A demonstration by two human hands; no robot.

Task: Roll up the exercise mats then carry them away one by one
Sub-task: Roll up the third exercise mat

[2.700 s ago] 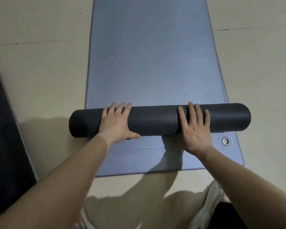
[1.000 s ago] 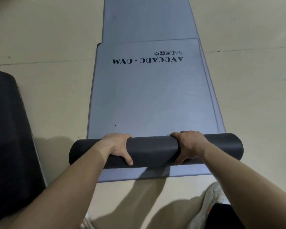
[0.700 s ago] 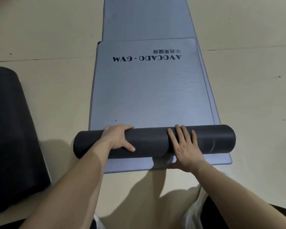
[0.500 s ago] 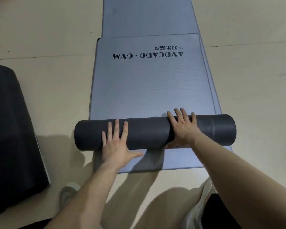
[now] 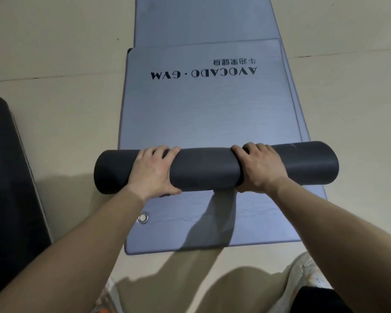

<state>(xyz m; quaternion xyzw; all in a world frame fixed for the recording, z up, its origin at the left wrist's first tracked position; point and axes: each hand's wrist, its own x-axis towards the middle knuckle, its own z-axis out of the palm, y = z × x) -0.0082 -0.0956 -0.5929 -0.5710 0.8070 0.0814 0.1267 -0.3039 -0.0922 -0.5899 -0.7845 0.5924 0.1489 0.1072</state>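
Grey mat (image 5: pixel 201 109) on beige floor (image 5: pixel 54 53) (L hand (image 5: pixel 152 171), R hand (image 5: pixel 260 167) grip roll (image 5: pixel 203 168)).

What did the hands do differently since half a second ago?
Half a second ago both hands lay flat on the roll. Now the left hand and right hand curl their fingers over its far side and grip it. The roll looks slightly farther along. The printed flat mat and the black mat on the left stayed put.

Pale beige floor (image 5: pixel 54 41) spreads either side of the left hand (image 5: pixel 154 170). A thin seam (image 5: pixel 54 78) crosses it beyond that hand.
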